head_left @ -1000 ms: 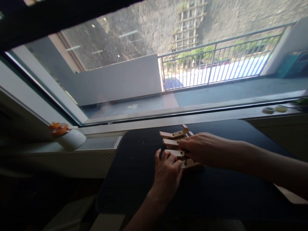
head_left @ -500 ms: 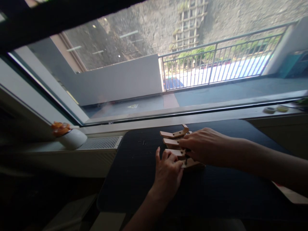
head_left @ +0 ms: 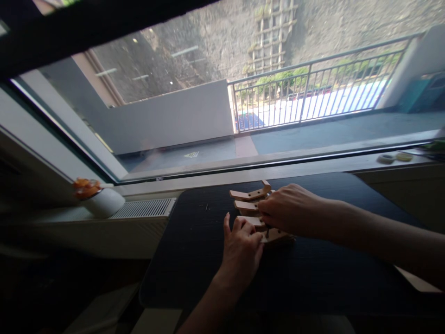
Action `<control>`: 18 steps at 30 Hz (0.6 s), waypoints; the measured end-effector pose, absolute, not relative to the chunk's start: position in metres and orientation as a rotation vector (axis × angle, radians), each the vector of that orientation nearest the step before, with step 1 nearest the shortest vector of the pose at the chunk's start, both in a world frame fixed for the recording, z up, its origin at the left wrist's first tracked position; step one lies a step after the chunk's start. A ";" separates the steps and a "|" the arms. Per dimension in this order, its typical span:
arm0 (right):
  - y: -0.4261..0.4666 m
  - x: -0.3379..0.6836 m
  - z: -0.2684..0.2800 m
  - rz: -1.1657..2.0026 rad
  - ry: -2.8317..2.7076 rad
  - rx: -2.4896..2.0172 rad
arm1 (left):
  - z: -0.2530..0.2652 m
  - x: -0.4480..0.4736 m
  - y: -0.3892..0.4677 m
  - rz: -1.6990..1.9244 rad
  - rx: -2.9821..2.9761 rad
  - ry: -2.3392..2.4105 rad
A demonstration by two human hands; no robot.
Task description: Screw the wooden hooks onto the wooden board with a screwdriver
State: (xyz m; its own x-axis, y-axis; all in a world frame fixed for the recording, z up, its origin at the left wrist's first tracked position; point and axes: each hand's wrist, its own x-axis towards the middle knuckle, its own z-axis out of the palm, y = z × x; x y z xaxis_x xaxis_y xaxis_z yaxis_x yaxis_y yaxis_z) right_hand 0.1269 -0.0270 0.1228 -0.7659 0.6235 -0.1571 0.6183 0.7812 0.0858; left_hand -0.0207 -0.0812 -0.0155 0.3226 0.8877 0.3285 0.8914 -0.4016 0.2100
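A light wooden rack of several curved hook pieces with dark screw holes lies on the dark table. My left hand grips the left end of the nearest hook piece, thumb and fingers closed on it and the little finger raised. Above the rack, my right hand is wrapped round a screwdriver. Only its short dark shaft shows, pointing down at a hole in the nearest piece. The handle is hidden in the fist.
Small dark screws lie on the table left of the rack. A white pot with an orange top stands on the sill at left, beside a white radiator grille. Two rolls of tape sit on the sill at right, under the large window.
My right hand has turned slightly on the screwdriver, its knuckles shifting a little left. The left hand keeps its hold on the piece. The whole view has shifted slightly.
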 end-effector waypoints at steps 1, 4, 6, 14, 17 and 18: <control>-0.027 0.127 0.123 0.027 2.795 0.977 | -0.016 -0.021 -0.081 -0.623 -2.546 -1.713; -0.028 0.131 0.124 -0.051 2.821 0.957 | -0.015 -0.021 -0.081 -0.628 -2.550 -1.706; -0.027 0.135 0.124 -0.105 2.835 0.935 | -0.015 -0.021 -0.081 -0.633 -2.554 -1.709; -0.027 0.137 0.124 -0.158 2.803 0.918 | -0.014 -0.021 -0.081 -0.633 -2.557 -1.715; -0.027 0.133 0.125 -0.135 2.751 0.987 | -0.015 -0.021 -0.081 -0.630 -2.553 -1.713; -0.027 0.132 0.125 -0.122 2.742 1.010 | -0.015 -0.021 -0.081 -0.628 -2.553 -1.713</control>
